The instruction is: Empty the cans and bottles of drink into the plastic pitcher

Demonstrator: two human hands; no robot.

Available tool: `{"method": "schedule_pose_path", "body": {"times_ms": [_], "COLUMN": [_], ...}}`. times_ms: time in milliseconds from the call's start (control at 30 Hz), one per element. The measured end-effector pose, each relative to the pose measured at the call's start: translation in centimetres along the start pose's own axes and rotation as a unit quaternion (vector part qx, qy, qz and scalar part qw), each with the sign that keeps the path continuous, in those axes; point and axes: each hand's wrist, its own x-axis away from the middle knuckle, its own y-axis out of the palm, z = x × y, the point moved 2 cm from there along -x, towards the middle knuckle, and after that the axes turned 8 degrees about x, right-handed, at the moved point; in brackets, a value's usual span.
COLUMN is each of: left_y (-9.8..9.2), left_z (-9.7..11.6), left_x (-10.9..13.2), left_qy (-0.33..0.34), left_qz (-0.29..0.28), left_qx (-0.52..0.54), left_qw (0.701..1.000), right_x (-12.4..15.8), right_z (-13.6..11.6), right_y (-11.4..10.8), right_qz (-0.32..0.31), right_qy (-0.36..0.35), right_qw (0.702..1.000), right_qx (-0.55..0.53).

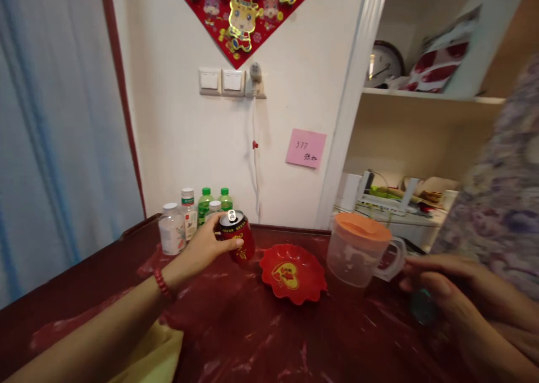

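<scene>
Red can (246,238) in curled left fingers (229,245)

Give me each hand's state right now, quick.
Left hand: closed around a red drink can.
Right hand: blurred, beside the orange-lidded pitcher's handle; cannot tell whether it is open or holding anything.

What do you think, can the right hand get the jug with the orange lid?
Probably yes: the right hand is right by the handle of the jug, and nothing seems to stand between them.
</scene>
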Motion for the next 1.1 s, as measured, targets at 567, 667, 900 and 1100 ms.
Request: {"method": "schedule_pose_path", "body": {"times_ms": [567, 667, 900, 1100], "left_y": [13.4, 13.5, 14.2, 14.3], "left_z": [-8.7, -9.6, -10.7, -10.8], "left_x": [-4.6, -4.9, -4.9, -4.7], "left_qy": [0.042, 0.050, 0.050, 0.032], "left_qz": [-0.115, -0.118, -0.132, -0.141], "left_qx": [-0.085, -0.090, -0.082, -0.066], "left_qw": [0.989, 0.988, 0.987, 0.987], "right_x": [-6.8, -7.0, -5.2, -2.4], "right_z": [12.6, 15.9, 19.2, 19.5], "right_y": [6.5, 8.8, 12.3, 14.5], "right_qz": [0.198, 0.199, 0.223, 0.295], "right_qy": [0.158, 0.203, 0.251, 0.319], "right_qw": [0.967, 0.958, 0.933, 0.866], "right_qx": [-0.027, -0.030, -0.130, -0.249]}}
